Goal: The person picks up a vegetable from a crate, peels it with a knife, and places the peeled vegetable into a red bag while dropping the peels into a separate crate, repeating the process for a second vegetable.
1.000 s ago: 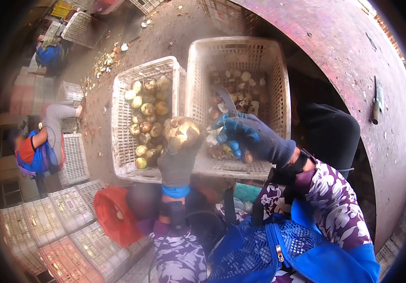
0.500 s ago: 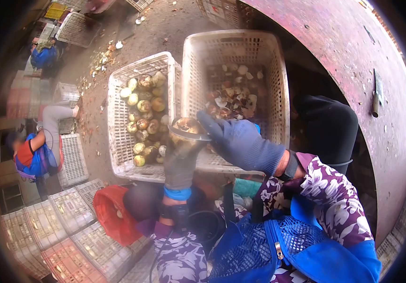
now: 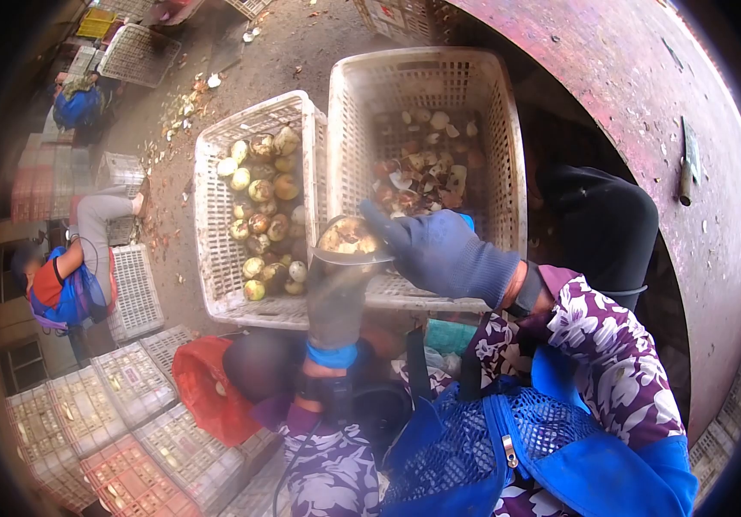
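Note:
My left hand (image 3: 336,289), in a grey work glove with a blue band at the wrist, is closed around a round brown-and-cream fruit or bulb (image 3: 348,234). A curved knife blade (image 3: 353,258) lies across the near side of this piece. My right hand (image 3: 457,258), in a blue-grey knitted glove, is closed on the knife, whose handle is hidden in the fingers. Both hands are over the near edges of two white plastic crates. The left crate (image 3: 204,215) holds several similar round pieces (image 3: 260,192). In the right crate (image 3: 515,172) lie pale and brown peelings (image 3: 422,172).
A pinkish work surface (image 3: 638,95) curves along the right, with another wooden-handled knife (image 3: 688,168) on it. A red bag (image 3: 201,388) and stacked filled crates (image 3: 129,379) are at lower left. Two other people (image 3: 69,280) sit at far left. Scraps litter the ground (image 3: 258,65).
The view has shifted slightly. Both hands remain at the held piece with the blade against it, and its upper face now looks paler. The left hand is a little lower and farther right.

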A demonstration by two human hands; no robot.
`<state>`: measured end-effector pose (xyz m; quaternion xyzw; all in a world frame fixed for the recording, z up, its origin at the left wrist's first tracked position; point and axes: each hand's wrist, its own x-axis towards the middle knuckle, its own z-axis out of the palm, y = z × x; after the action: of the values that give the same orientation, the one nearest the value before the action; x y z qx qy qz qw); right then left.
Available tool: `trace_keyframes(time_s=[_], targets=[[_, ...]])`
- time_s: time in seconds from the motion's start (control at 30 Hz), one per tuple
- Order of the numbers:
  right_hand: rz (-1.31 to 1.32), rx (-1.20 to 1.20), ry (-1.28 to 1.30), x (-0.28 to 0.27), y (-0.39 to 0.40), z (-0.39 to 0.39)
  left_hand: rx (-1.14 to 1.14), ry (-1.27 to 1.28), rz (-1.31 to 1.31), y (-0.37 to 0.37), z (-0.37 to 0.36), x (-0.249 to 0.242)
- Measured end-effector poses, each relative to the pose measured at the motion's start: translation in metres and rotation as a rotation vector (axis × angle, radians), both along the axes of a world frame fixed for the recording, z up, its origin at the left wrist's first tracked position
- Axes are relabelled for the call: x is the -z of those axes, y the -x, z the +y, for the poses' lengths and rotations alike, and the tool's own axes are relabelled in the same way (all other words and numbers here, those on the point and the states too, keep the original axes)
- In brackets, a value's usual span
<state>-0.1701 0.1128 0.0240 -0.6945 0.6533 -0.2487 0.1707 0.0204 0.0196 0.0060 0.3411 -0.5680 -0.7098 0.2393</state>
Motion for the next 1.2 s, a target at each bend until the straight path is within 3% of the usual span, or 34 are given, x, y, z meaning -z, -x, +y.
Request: trace_keyframes(time_s=[0.13,0.23,0.3,0.37,0.4,0.47,0.57,0.6,0.7,0.73,0.8,0.83,0.9,1.0,1.03,1.1,1.13,1.2], targets=[[0.006,0.025,0.018,0.004,0.003,0.002,-0.057,-0.077,0.003,-0.01,-0.002,0.007],[0.007,-0.024,-0.051,-0.002,0.003,0.003,-0.037,0.084,-0.156,-0.027,-0.006,0.032],[-0.025,-0.033,0.015,0.001,-0.002,-0.001,-0.039,0.028,-0.104,-0.033,-0.003,0.04],[-0.012,-0.027,0.047,0.005,-0.002,0.0,-0.084,-0.32,0.218,-0.003,0.013,-0.01],[0.004,-0.03,0.045,0.005,-0.001,0.0,-0.06,-0.318,0.267,0.002,0.016,-0.015],[0.011,-0.026,0.099,0.008,0.003,-0.001,0.06,0.197,-0.238,-0.01,0.013,0.004],[0.01,-0.003,0.195,0.019,0.009,0.003,-0.092,0.124,-0.246,-0.017,0.019,0.004],[0.027,-0.002,0.172,0.019,0.011,0.006,-0.25,-0.08,-0.08,-0.009,0.026,-0.003],[0.046,0.013,0.153,0.017,0.012,0.011,-0.297,-0.2,0.097,-0.004,0.032,-0.023],[0.04,0.018,0.127,0.014,0.01,0.011,-0.291,-0.142,0.063,-0.002,0.032,-0.023],[0.054,0.012,0.118,0.015,0.006,0.008,-0.138,0.378,-0.176,-0.004,0.029,-0.02],[0.073,-0.001,0.135,0.018,0.003,0.005,0.02,0.838,-0.38,-0.01,0.025,-0.015],[0.065,-0.025,0.118,0.018,0.001,0.003,0.188,1.259,-0.556,-0.016,0.023,-0.008],[0.008,-0.043,0.063,0.015,0.007,0.002,0.216,0.932,-0.571,-0.022,0.02,-0.005],[-0.007,-0.033,0.067,0.02,0.01,0.004,0.253,0.671,-0.636,-0.026,0.018,-0.005],[-0.013,-0.03,0.055,0.02,0.011,0.004,0.284,0.8,-0.749,-0.03,0.016,0.0],[-0.009,-0.034,0.035,0.018,0.011,0.005,0.279,1.192,-0.794,-0.032,0.017,0.007],[0.002,-0.041,0.018,0.019,0.008,0.006,0.261,1.484,-0.755,-0.034,0.02,0.013]])
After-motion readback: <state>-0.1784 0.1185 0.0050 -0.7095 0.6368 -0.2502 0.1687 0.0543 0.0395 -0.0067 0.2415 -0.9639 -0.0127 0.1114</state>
